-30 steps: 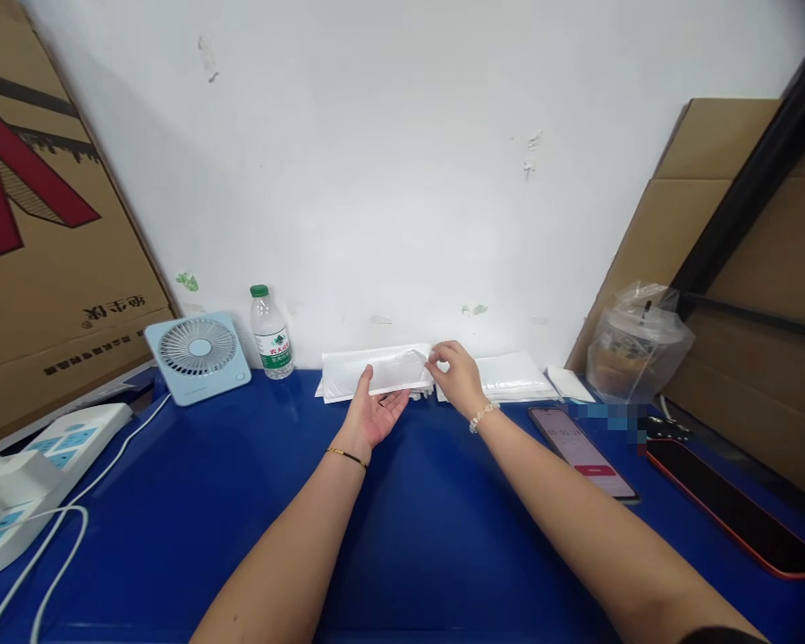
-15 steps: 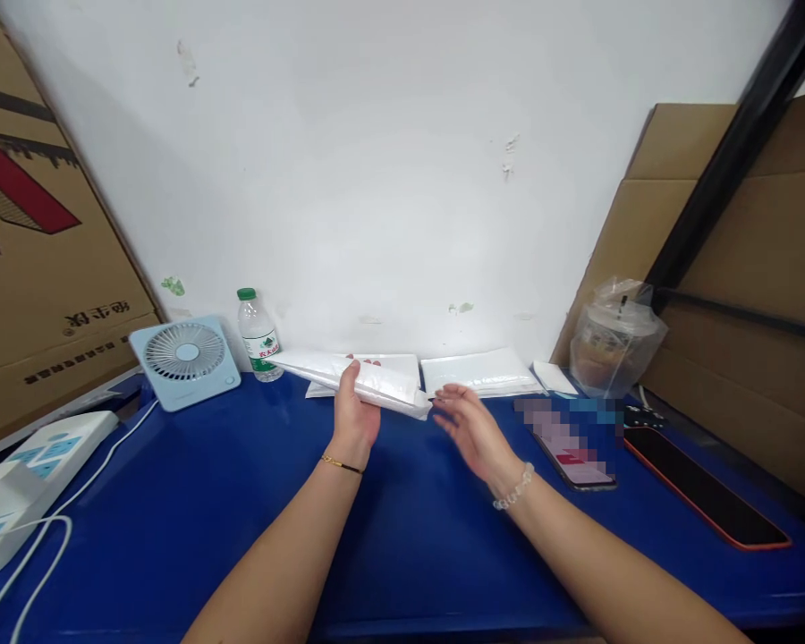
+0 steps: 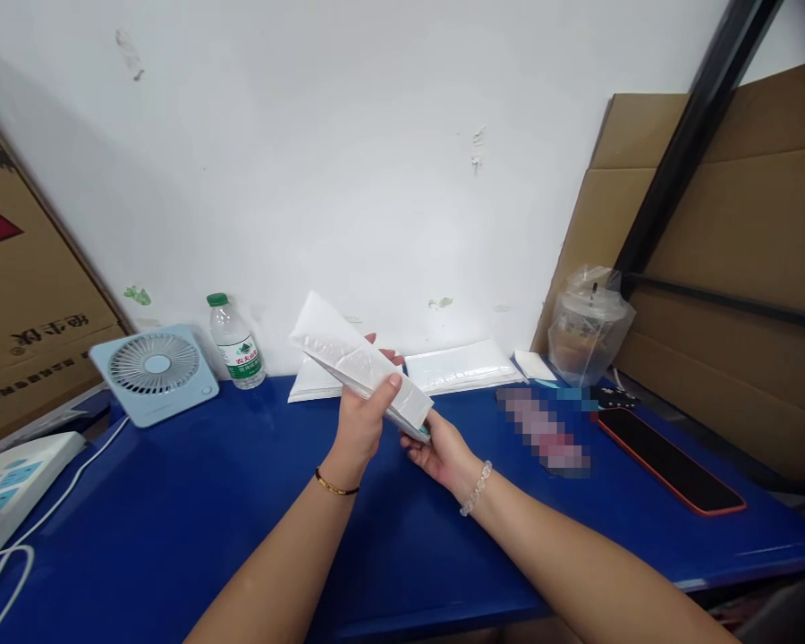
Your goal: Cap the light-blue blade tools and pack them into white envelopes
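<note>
My left hand point(image 3: 362, 416) is closed round a long white plastic pouch point(image 3: 349, 358), held tilted above the blue table point(image 3: 174, 501) with its far end raised to the left. My right hand point(image 3: 436, 447) sits just under the pouch's lower right end, fingers curled up against it. Behind the hands, two stacks of the same white pouches lie against the wall: a left stack point(image 3: 312, 385), partly hidden by the held pouch, and a right stack point(image 3: 462, 367).
A small blue fan point(image 3: 154, 371) and a water bottle point(image 3: 234, 344) stand at the back left. A white power strip point(image 3: 6, 478) with cable lies at far left. A bagged drink cup point(image 3: 587, 326), a blurred phone point(image 3: 543, 429) and a red-edged phone point(image 3: 671, 461) lie right. Cardboard leans on both sides.
My left hand lifted the pouch off the left stack and tilted it up. My right hand let go of its corner, swung away, then came back under the pouch's lower end.
</note>
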`<state>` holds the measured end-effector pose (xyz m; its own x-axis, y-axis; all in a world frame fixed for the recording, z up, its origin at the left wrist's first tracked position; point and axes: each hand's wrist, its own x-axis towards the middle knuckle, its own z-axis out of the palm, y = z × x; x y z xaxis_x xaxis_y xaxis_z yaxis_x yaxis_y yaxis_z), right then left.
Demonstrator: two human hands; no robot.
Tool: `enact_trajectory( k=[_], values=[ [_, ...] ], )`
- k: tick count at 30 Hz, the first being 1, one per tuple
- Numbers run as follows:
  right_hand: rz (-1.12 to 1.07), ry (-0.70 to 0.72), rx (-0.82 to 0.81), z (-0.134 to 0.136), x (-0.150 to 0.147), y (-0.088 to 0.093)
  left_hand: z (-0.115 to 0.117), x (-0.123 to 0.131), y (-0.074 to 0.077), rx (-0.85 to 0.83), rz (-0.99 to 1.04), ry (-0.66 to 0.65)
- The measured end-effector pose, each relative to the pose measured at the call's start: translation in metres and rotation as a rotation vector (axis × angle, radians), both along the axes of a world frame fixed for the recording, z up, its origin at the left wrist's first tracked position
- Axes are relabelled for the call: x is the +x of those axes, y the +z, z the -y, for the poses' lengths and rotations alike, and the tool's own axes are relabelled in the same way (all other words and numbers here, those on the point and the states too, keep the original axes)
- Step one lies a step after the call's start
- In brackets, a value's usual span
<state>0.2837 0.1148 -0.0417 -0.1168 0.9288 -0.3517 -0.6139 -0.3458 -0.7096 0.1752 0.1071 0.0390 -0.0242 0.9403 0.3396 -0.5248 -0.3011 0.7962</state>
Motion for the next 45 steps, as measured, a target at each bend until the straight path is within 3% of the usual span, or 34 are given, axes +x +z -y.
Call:
enact_trajectory(
  k=[5,11,18,21,23,26,28,30,33,37,41,45],
  values=[
    [0.128,-0.021,0.220,0.001,0.000,-0.001,-0.001,-0.010,0.007,0.068,0.078,0.019],
    [0.286,-0.188,0.263,-0.015,0.031,0.001,-0.013,-0.039,0.019,0.112,0.185,0.106],
    [0.906,-0.333,0.363,-0.032,0.077,-0.008,-0.025,-0.094,0.035,0.181,0.167,0.155],
    [1.081,-0.322,0.422,-0.030,0.077,-0.010,-0.032,-0.115,0.034,0.102,-0.206,0.220],
    [1.220,-0.290,0.467,-0.025,0.072,-0.010,-0.038,-0.127,0.026,0.067,-0.700,0.218],
    [1.554,-0.175,0.472,-0.017,0.062,-0.008,-0.048,-0.141,0.003,-0.018,-1.419,0.086],
    [1.785,-0.099,0.469,-0.012,0.057,-0.007,-0.054,-0.147,-0.013,-0.161,-1.696,0.000],
    [1.905,-0.058,0.499,-0.008,0.053,-0.007,-0.057,-0.151,-0.023,-0.248,-1.790,-0.070],
    [2.004,-0.007,0.559,-0.002,0.048,-0.007,-0.054,-0.143,-0.025,-0.159,-1.709,-0.106],
    [2.122,0.086,0.632,0.010,0.042,-0.007,-0.040,-0.097,-0.028,0.133,-1.487,-0.142],
    [2.178,0.144,0.724,0.026,0.042,-0.005,-0.022,-0.042,-0.048,0.434,-1.565,-0.287],
    [2.108,0.152,0.793,0.035,0.055,-0.003,-0.011,-0.021,-0.061,0.572,-1.670,-0.263]
  ],
)
